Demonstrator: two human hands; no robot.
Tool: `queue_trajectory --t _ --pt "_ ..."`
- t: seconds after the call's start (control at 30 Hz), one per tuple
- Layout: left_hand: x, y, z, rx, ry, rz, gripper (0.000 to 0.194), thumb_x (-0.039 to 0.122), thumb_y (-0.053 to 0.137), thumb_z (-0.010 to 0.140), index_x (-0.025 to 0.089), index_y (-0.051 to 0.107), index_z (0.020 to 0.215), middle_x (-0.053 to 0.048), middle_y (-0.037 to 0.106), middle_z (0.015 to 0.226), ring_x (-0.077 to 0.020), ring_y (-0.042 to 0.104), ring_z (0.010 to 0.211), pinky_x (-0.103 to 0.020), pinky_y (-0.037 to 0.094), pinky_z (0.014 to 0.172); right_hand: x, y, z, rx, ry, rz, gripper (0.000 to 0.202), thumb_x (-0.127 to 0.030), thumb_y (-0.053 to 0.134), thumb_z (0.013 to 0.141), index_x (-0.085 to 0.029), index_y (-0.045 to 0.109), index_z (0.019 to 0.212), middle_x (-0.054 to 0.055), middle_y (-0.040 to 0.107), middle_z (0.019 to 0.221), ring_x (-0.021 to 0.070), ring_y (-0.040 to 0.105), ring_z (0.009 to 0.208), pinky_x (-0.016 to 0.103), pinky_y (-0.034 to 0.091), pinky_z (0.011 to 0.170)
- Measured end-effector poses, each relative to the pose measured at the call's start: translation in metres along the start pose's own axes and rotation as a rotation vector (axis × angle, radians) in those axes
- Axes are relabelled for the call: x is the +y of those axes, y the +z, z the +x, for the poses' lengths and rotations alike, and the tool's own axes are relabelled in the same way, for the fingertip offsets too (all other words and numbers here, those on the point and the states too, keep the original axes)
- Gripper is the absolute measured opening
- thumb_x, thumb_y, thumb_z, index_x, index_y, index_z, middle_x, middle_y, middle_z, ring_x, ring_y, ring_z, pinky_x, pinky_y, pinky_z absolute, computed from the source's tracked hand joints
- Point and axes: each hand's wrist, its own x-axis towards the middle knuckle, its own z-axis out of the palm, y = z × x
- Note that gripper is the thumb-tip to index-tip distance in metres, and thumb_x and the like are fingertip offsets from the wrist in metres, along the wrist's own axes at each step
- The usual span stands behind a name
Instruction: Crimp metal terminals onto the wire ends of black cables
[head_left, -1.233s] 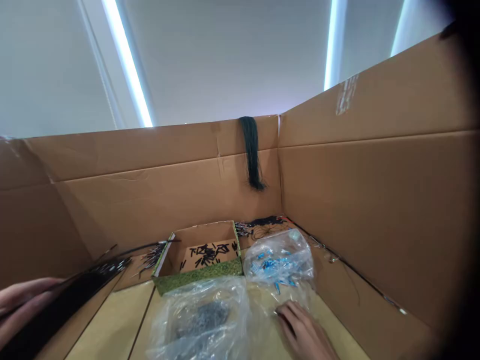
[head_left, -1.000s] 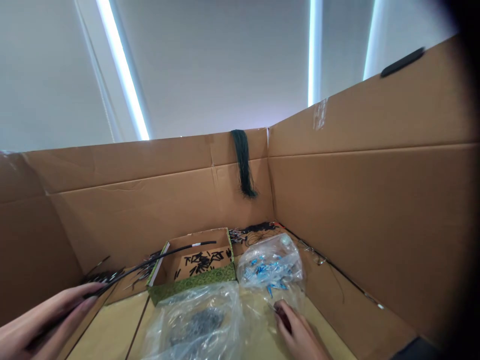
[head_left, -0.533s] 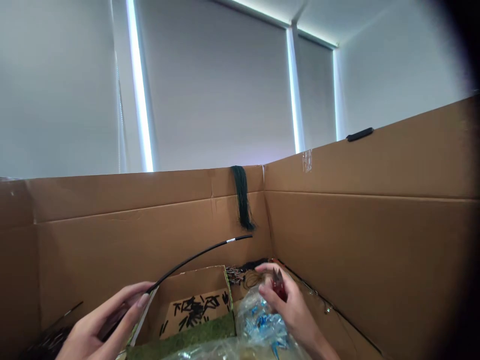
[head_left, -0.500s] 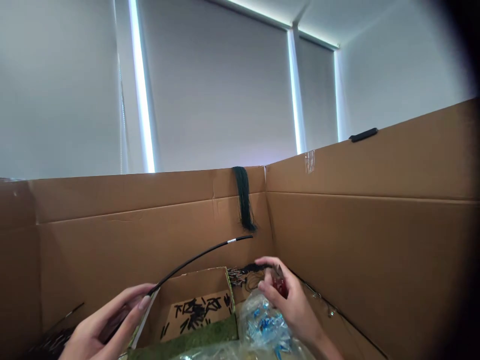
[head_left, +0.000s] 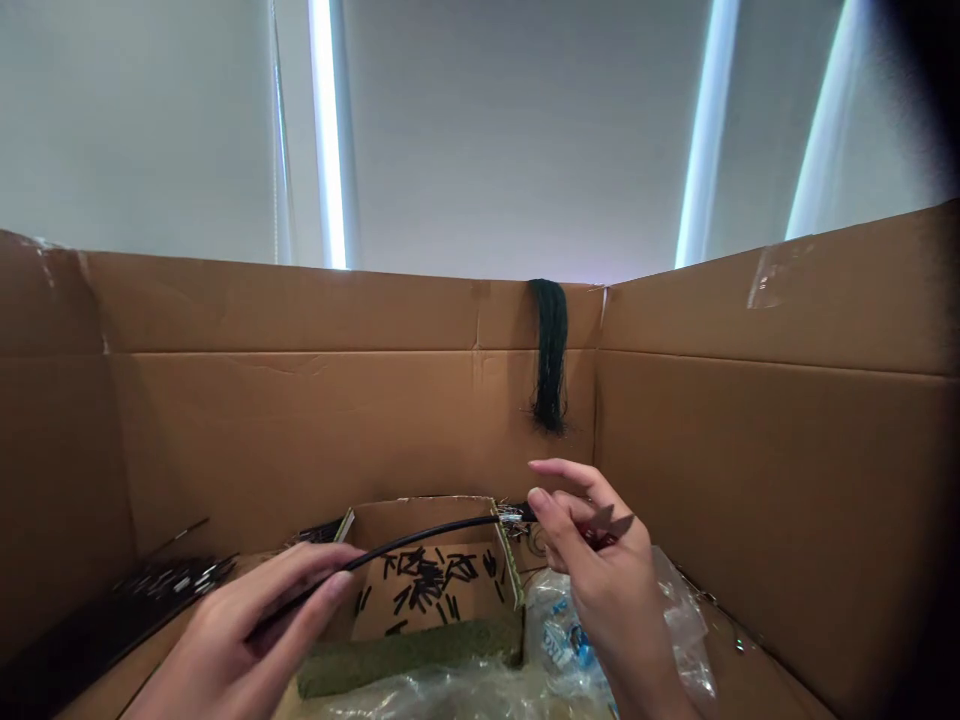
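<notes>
A thin black cable (head_left: pixel 427 531) is pinched in my left hand (head_left: pixel 262 620) and arches to the right. Its far end has a short silvery-white band (head_left: pixel 510 517) near the tip. My right hand (head_left: pixel 592 540) is beside that tip, thumb and index finger apart; whether they touch it I cannot tell. Tucked in its palm are small red-handled scissors (head_left: pixel 613 522), blades pointing to the right. Below the cable, short black pieces (head_left: pixel 427 580) lie scattered in an open cardboard box (head_left: pixel 412 640) with a green front wall.
Tall cardboard walls (head_left: pixel 300 420) surround the work area. A bundle of dark green strands (head_left: pixel 551 350) hangs over the back wall. Clear plastic bags (head_left: pixel 555 640), one with blue print, lie at the front right. More black cables with white bands (head_left: pixel 180 580) lie at the left.
My view has turned downward and to the right. The cable's tip and my right hand have come close together. The scissors' blades now point right instead of upward.
</notes>
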Motion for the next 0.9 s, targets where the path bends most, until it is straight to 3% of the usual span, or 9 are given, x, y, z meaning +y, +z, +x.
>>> queue_trajectory --t 0.07,0.13,0.27,0.53,0.63,0.7,0.73,0.8,0.9 --pt "0.022 0.011 0.006 0.062 0.17 -0.043 0.015 0.033 0.061 0.094 0.032 0.067 0.108 0.006 0.074 0.098 -0.0086 0.072 0.083 -0.009 0.054 0.074 -0.002 0.016 -0.008 -0.081 -0.02 -0.03 0.021 -0.039 0.06 0.097 -0.028 0.062 0.114 -0.007 0.031 0.059 0.0084 0.029 0.053 0.019 0.027 0.05" --pt "0.042 0.022 0.009 0.111 0.221 -0.115 0.013 0.023 0.056 0.097 0.029 0.065 0.104 0.006 0.073 0.09 -0.0058 0.07 0.075 -0.007 0.052 0.069 -0.007 0.027 -0.015 -0.178 -0.058 -0.054 0.017 -0.035 0.057 0.098 -0.031 0.062 0.114 -0.007 0.034 0.058 0.008 0.032 0.052 0.017 0.027 0.048" --pt "0.061 0.034 0.007 0.044 0.265 -0.175 0.017 0.017 0.052 0.098 0.027 0.063 0.107 0.005 0.069 0.084 -0.0065 0.065 0.069 -0.011 0.05 0.065 -0.012 0.029 -0.022 -0.166 -0.122 -0.059 0.024 -0.029 0.058 0.098 -0.038 0.059 0.121 -0.007 0.036 0.056 0.0077 0.034 0.05 0.016 0.029 0.047" --pt "0.043 0.022 0.007 0.056 0.34 -0.156 0.014 0.016 0.056 0.098 0.024 0.065 0.104 0.004 0.069 0.081 -0.0077 0.062 0.067 -0.016 0.047 0.062 -0.005 0.025 -0.021 -0.14 0.005 0.091 0.03 -0.032 0.06 0.097 -0.031 0.057 0.127 -0.007 0.037 0.053 0.0091 0.028 0.051 0.021 0.025 0.047" --pt "0.021 0.004 0.007 0.137 0.266 -0.016 0.013 0.02 0.059 0.097 0.027 0.068 0.103 0.005 0.074 0.092 -0.0093 0.068 0.078 -0.016 0.051 0.072 -0.013 -0.002 -0.011 0.126 -0.046 0.227 0.035 -0.024 0.068 0.091 -0.031 0.06 0.124 -0.008 0.035 0.053 0.0084 0.028 0.047 0.023 0.025 0.045" --pt "0.011 -0.007 0.007 0.179 0.168 0.052 0.01 0.026 0.061 0.095 0.026 0.07 0.099 0.005 0.074 0.09 -0.0102 0.068 0.075 -0.016 0.05 0.063 -0.019 -0.025 -0.002 0.346 -0.131 0.306 0.038 -0.015 0.071 0.087 -0.028 0.063 0.122 -0.008 0.029 0.053 0.0076 0.022 0.045 0.025 0.021 0.043" --pt "0.009 -0.01 0.007 0.182 0.128 0.065 0.011 0.028 0.062 0.095 0.026 0.071 0.099 0.005 0.073 0.09 -0.011 0.068 0.074 -0.017 0.051 0.063 -0.02 -0.034 0.002 0.386 -0.147 0.322 0.033 -0.015 0.071 0.087 -0.027 0.066 0.118 -0.008 0.027 0.052 0.0079 0.02 0.045 0.026 0.02 0.043" --pt "0.015 -0.009 0.007 0.15 0.169 0.053 0.011 0.028 0.061 0.095 0.026 0.071 0.098 0.004 0.074 0.087 -0.011 0.068 0.073 -0.018 0.052 0.067 -0.019 -0.04 0.005 0.352 -0.156 0.307 0.019 -0.022 0.071 0.088 -0.024 0.068 0.107 -0.007 0.028 0.054 0.0083 0.022 0.046 0.026 0.02 0.042" --pt "0.036 0.005 0.009 0.032 0.256 -0.025 0.012 0.018 0.059 0.095 0.024 0.069 0.101 0.003 0.071 0.083 -0.0088 0.065 0.069 -0.017 0.05 0.063 -0.013 -0.019 0.0 0.084 -0.113 0.101 0.024 -0.034 0.068 0.09 -0.024 0.065 0.111 -0.004 0.04 0.061 0.0089 0.033 0.05 0.023 0.025 0.043"
